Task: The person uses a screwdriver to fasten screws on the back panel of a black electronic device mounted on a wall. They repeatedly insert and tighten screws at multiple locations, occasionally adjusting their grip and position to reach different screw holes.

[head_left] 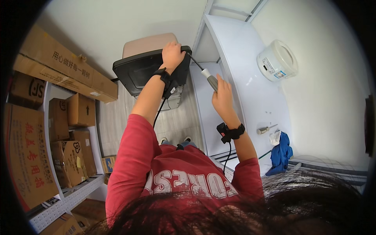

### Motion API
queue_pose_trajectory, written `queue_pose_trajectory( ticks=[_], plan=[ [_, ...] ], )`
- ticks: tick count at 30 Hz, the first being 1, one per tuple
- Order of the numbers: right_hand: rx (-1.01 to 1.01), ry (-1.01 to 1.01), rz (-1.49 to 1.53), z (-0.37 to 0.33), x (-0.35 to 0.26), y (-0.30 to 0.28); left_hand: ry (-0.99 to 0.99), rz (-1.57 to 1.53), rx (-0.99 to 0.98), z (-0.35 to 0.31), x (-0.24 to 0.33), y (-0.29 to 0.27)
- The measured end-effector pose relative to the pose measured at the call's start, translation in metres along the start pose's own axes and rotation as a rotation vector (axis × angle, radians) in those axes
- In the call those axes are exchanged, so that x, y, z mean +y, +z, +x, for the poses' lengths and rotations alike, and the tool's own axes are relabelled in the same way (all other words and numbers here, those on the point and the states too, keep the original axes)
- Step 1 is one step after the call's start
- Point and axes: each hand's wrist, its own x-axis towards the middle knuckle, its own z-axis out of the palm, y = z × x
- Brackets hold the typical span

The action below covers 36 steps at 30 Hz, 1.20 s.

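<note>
A black panel-like part (pixel 137 70) with rounded corners stands tilted ahead of me, with a pinkish-beige part (pixel 149 44) behind it. My left hand (pixel 172 56) is closed over the panel's top edge near its right corner. In my right hand (pixel 223 98) is a screwdriver (pixel 210 79) with a grey and white handle. Its shaft points up and left, and the tip meets the panel's right corner beside my left fingers. Whether a screw sits there is too small to tell. Below the panel, a pale boxy base (pixel 175 98) partly shows.
Cardboard boxes (pixel 74 158) fill a metal shelf at left, and a long carton (pixel 66 64) lies on top. The white shelf surface (pixel 250 94) at right holds a white rice cooker-like appliance (pixel 276 60), a second screwdriver (pixel 265 129), small screw-like bits and a blue cloth (pixel 280 154).
</note>
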Motion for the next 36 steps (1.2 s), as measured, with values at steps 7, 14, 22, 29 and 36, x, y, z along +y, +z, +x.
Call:
queue_pose_trajectory(
  ticks=[7,14,22,29,36],
  plan=[
    [0.052,-0.079,0.021,-0.003,0.001,-0.013,-0.154,-0.393,0.061,-0.007,0.014,-0.006],
    [0.102,-0.141,0.054,-0.006,-0.013,-0.021,-0.229,-0.585,-0.016,-0.008,0.026,-0.012],
    [0.116,-0.108,0.032,-0.01,-0.007,-0.021,-0.271,-0.652,0.009,-0.012,0.024,-0.001],
    [0.086,-0.099,0.038,-0.01,-0.001,-0.017,-0.207,-0.698,0.0,-0.016,0.023,0.002],
    [-0.007,-0.068,0.07,-0.009,0.001,-0.006,-0.258,-0.763,0.073,-0.027,0.014,-0.003]
  ],
)
